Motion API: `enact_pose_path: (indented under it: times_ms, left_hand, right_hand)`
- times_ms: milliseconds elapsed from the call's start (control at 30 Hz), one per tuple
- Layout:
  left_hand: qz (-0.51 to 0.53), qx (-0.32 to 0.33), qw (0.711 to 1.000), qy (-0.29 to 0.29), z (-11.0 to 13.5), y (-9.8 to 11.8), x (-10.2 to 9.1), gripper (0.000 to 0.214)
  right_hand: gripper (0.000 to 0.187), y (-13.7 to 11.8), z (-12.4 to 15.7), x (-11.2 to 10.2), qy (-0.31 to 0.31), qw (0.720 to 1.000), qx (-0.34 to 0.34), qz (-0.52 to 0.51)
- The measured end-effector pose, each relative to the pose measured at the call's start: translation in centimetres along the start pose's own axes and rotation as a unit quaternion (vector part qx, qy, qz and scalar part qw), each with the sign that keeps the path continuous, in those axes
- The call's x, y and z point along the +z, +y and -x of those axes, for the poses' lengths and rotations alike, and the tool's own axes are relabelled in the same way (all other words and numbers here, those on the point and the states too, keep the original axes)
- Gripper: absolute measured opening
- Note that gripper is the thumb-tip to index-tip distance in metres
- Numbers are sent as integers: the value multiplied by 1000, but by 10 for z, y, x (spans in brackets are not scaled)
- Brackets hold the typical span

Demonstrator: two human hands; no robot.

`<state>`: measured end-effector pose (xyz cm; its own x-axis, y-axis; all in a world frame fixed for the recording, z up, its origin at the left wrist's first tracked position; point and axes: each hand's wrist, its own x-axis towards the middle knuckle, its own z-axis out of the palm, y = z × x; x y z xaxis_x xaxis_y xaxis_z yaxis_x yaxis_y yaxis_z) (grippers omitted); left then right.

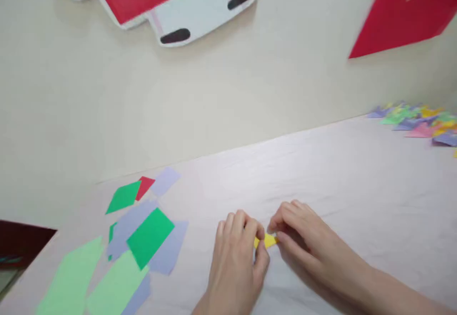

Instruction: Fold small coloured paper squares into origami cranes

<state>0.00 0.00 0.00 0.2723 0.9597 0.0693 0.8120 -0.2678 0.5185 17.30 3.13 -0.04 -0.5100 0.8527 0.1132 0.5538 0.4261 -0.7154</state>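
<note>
- Here I am, leaning both hands over the pale tabletop point(228, 177), and a small yellow paper point(267, 240) is sitting right between them, low and near the middle of my view.
- It's glowing a bright, even yellow, no print showing, and the bit I'm seeing is making a little wedge, tapering toward its right end.
- My fingers are covering its left end, so its full outline is hiding; whether it's lying folded, I'm unable to tell.
- My left hand point(237, 253) is pinching that left end, thumb and forefinger curling in around it.
- My right hand point(309, 236) is keeping thumb and forefinger narrow at the tapering tip; they're meeting the paper, though I'm not making out whether they're gripping or just touching.
- Off to the left, a dark green sheet point(150, 238) is overlapping lavender paper point(169, 253), and a light green sheet point(116, 284) is lying nearby.
</note>
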Motion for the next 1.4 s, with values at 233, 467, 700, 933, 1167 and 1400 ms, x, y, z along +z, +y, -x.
enact_pose_path:
  times_ms: [233,467,700,933,1167,1400]
  left_hand:
    - [-23,-8,1000,-9,0,-2,2,16]
    - [-28,-3,1000,0,1,1,0,19]
    - [-38,-8,999,-8,1,2,1,18]
    - [-38,-8,999,-17,3,2,0,21]
    - [-59,-17,998,-19,3,3,2,23]
    - [-75,-25,997,-24,4,5,4,22]
  right_hand:
    - [13,-13,-2,7,-2,999,33,32]
    - [14,-9,-5,7,-2,998,52,17]
    - [15,-10,-6,5,-2,999,50,16]
    - [15,-10,-6,4,-7,999,44,13]
    - [15,-9,-6,5,-11,999,46,23]
    - [13,-11,-6,6,0,998,47,28]
